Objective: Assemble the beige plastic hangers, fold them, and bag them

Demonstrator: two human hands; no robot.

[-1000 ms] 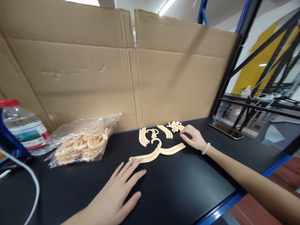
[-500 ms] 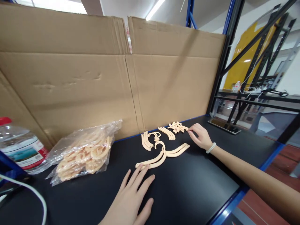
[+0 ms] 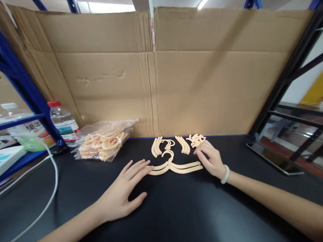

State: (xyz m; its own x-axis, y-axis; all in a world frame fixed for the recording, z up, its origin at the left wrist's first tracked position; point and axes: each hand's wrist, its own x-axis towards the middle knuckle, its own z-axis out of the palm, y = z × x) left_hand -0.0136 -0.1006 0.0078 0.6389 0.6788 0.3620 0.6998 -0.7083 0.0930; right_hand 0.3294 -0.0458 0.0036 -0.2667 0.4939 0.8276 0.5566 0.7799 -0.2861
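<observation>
Several cream-coloured parts lie in the shape of a clothes hanger (image 3: 174, 166), its curved hook (image 3: 168, 153) at the top and paired arms to either side. My left hand (image 3: 126, 188) rests with its fingers spread, the fingertips over the left end of the paired arms. My right hand (image 3: 210, 159) is just beyond the right end, its thumb and forefinger close together. Whatever they may pinch is too small to make out. Behind that hand lies a pile of small cream pieces (image 3: 195, 139), partly covered by it.
Curved arm strips (image 3: 156, 146), loose hooks (image 3: 168, 144) and more arm strips (image 3: 182, 144) lie behind the hanger. A clear plastic bag of cream parts (image 3: 103, 143), a red-capped bottle (image 3: 63, 122) and a white cable (image 3: 54, 178) are left. A phone (image 3: 274, 158) lies right, cardboard (image 3: 202, 84) behind.
The camera view has swung left. My right hand has drawn back a little from the pile of small pieces toward the hanger; my left hand stays at its left end.
</observation>
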